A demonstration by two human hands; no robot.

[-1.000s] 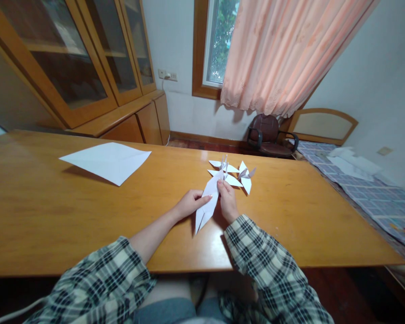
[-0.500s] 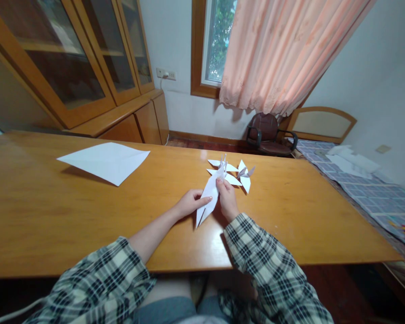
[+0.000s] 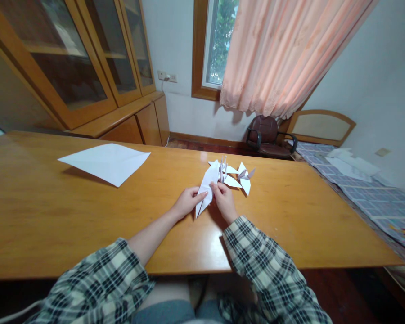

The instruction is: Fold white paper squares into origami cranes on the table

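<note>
A long, narrow folded piece of white paper (image 3: 206, 188) stands tilted over the wooden table (image 3: 87, 211). My left hand (image 3: 186, 202) pinches its lower left side, fingers closed on it. My right hand (image 3: 223, 200) grips its right edge, fingers closed too. Just behind the hands, finished white paper cranes (image 3: 238, 174) sit on the table, close to the tip of the held paper.
A creased white sheet (image 3: 105, 161) lies flat at the table's left. Beyond the table are a wooden glass-door cabinet (image 3: 70, 58), a dark office chair (image 3: 268, 135), a peach curtain (image 3: 283, 49) and a bed with a checked cover (image 3: 367, 189) on the right.
The folded paper has risen and moved away from me, its tip now by the cranes. Both hands slid down toward its lower part and closer together.
</note>
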